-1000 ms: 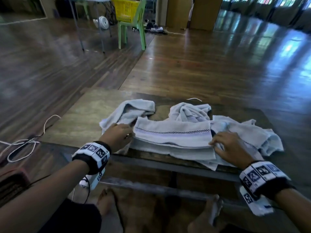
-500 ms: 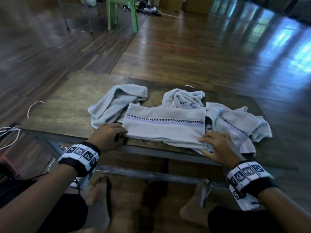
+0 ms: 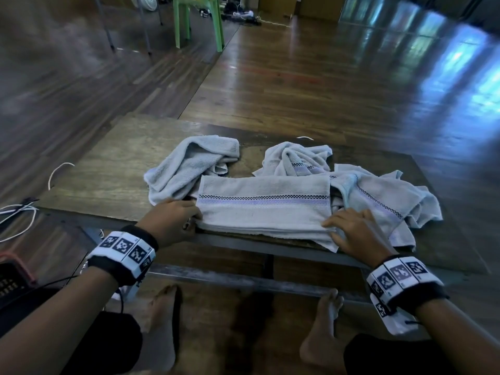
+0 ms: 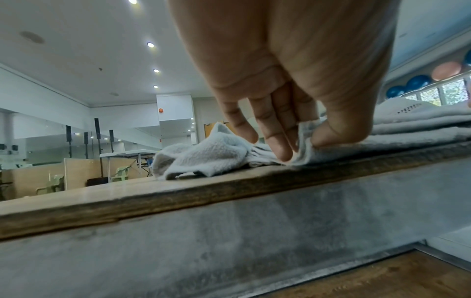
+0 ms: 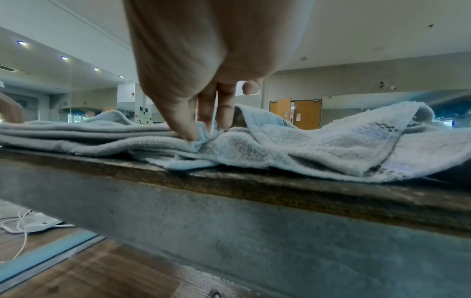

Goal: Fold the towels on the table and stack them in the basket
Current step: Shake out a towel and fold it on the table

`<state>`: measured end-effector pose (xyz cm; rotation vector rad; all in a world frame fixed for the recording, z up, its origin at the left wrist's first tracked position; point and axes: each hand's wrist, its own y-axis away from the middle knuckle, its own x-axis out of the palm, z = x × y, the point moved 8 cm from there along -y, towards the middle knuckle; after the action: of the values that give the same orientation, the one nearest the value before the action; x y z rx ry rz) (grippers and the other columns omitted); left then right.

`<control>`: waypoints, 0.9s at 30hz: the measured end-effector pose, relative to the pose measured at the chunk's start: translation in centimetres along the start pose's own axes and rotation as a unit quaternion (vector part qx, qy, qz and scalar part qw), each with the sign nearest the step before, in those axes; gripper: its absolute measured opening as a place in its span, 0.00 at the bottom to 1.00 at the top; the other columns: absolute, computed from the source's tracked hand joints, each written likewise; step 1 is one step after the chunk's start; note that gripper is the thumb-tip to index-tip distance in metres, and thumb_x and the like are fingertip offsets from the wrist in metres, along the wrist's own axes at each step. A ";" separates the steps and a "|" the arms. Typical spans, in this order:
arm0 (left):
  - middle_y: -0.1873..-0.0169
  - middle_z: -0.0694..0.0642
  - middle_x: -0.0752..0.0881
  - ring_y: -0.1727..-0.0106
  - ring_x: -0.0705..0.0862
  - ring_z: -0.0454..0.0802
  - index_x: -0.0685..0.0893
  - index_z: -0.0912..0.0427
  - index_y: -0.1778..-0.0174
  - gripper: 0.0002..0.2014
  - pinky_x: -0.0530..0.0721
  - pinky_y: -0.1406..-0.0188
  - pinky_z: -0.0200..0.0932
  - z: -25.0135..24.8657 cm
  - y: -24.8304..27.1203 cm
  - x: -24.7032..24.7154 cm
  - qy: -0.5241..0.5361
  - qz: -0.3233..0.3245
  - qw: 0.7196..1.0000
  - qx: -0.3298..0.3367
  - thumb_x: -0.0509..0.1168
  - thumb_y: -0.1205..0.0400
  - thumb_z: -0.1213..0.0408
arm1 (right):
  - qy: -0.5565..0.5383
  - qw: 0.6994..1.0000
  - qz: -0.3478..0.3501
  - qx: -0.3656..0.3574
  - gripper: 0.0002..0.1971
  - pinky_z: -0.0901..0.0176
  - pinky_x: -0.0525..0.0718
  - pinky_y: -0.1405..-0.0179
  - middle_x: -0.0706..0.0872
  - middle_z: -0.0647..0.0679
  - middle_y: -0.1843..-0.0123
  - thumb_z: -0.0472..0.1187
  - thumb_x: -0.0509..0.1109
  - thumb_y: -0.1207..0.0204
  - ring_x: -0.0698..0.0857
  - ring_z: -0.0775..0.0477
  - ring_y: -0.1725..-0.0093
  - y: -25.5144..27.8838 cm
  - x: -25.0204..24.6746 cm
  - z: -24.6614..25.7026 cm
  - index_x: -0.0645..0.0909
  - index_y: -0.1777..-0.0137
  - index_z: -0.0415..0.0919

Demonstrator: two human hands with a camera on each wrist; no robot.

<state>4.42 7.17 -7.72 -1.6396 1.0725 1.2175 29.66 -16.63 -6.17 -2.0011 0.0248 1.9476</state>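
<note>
A: Item one?
B: Folded towel (image 3: 263,205), pale grey, checkered and lilac band along its length. Lies flat in several layers at the near edge of the table (image 3: 113,169).

A: Who has it?
B: Both hands. Left hand (image 3: 169,221) at the towel's left end; the left wrist view shows thumb and fingers (image 4: 277,139) pinching a corner of cloth against the tabletop. Right hand (image 3: 357,234) at the right end; the right wrist view shows thumb and two fingers closed on a small tuck of fabric at the near right corner.

A: Other towels?
B: Three, all unfolded. Left towel (image 3: 189,165), loosely rolled, its near end touching the folded towel's left end. Back towel (image 3: 296,158), bunched, just behind the folded one. Right towel (image 3: 378,196), spread and rumpled, its near edge under the right hand.

A: Basket?
B: Cannot identify one for certain. A dark meshed object with a red rim (image 3: 12,277) sits at the lower left frame edge, on the floor; mostly cut off.

A: Remainder?
B: White cables (image 3: 19,220) on the floor left of the table. Green chair (image 3: 200,20) far back. Bare feet under the table.
</note>
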 end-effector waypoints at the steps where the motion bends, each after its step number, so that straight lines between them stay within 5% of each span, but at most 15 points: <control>1: 0.56 0.52 0.88 0.57 0.86 0.54 0.88 0.56 0.54 0.11 0.72 0.60 0.38 0.1 0.2 -0.2 0.001 -0.004 1.000 -0.003 0.75 0.32 0.67 | 0.000 1.000 -0.011 -0.003 0.14 0.57 0.66 0.58 0.89 0.55 0.56 0.36 0.81 0.40 0.87 0.48 0.54 -0.1 -0.1 0.1 0.86 0.55 0.51; 6: 0.56 0.50 0.88 0.55 0.85 0.48 0.89 0.56 0.51 0.08 0.70 0.62 0.29 0.7 0.4 -0.4 0.085 -0.003 0.996 -0.023 0.72 0.25 0.68 | -0.013 0.998 -0.067 0.009 0.10 0.60 0.58 0.57 0.89 0.53 0.56 0.37 0.74 0.35 0.85 0.48 0.54 0.2 -1.1 -0.4 0.86 0.55 0.50; 9: 0.54 0.50 0.88 0.54 0.84 0.44 0.89 0.56 0.50 0.09 0.77 0.55 0.35 1.1 0.7 -0.8 0.117 -0.001 0.993 -0.025 0.72 0.25 0.69 | -0.010 0.995 -0.104 0.006 0.10 0.58 0.59 0.58 0.88 0.51 0.54 0.36 0.74 0.34 0.84 0.46 0.55 0.8 -2.3 -0.2 0.86 0.53 0.46; 13: 0.57 0.50 0.90 0.58 0.87 0.47 0.90 0.55 0.52 0.07 0.83 0.59 0.42 0.9 0.9 -2.0 0.087 -0.083 0.993 0.014 0.72 0.24 0.66 | 0.005 0.992 -0.122 -0.013 0.09 0.54 0.64 0.59 0.87 0.51 0.56 0.41 0.67 0.32 0.82 0.46 0.58 1.8 -2.7 0.9 0.85 0.53 0.46; 19: 0.57 0.44 0.90 0.57 0.87 0.45 0.90 0.49 0.56 0.15 0.69 0.58 0.41 0.0 1.5 -0.3 -0.032 -0.092 0.994 0.046 0.57 0.22 0.52 | 0.052 0.993 -0.103 -0.035 0.13 0.51 0.68 0.62 0.88 0.51 0.57 0.34 0.80 0.40 0.84 0.44 0.60 2.7 -1.3 1.3 0.88 0.55 0.46; 24: 0.56 0.45 0.91 0.57 0.88 0.46 0.90 0.50 0.55 0.16 0.69 0.55 0.41 -0.2 1.7 0.3 -0.016 -0.076 0.996 0.040 0.58 0.24 0.51 | 0.078 0.989 -0.109 -0.058 0.14 0.50 0.70 0.62 0.89 0.50 0.56 0.34 0.81 0.39 0.84 0.44 0.59 2.6 -1.2 1.8 0.89 0.52 0.45; 27: 0.53 0.45 0.89 0.54 0.87 0.47 0.88 0.50 0.51 0.17 0.73 0.53 0.43 -0.2 1.9 0.8 -0.030 -0.059 0.997 0.034 0.74 0.34 0.50 | 0.082 0.989 -0.109 -0.050 0.13 0.50 0.69 0.61 0.90 0.50 0.55 0.35 0.79 0.37 0.83 0.44 0.58 2.2 -1.1 1.6 0.89 0.51 0.45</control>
<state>2.84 6.28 -8.69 -1.5831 0.9561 1.1340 27.48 -18.54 -5.66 -2.1245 -0.2459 1.6771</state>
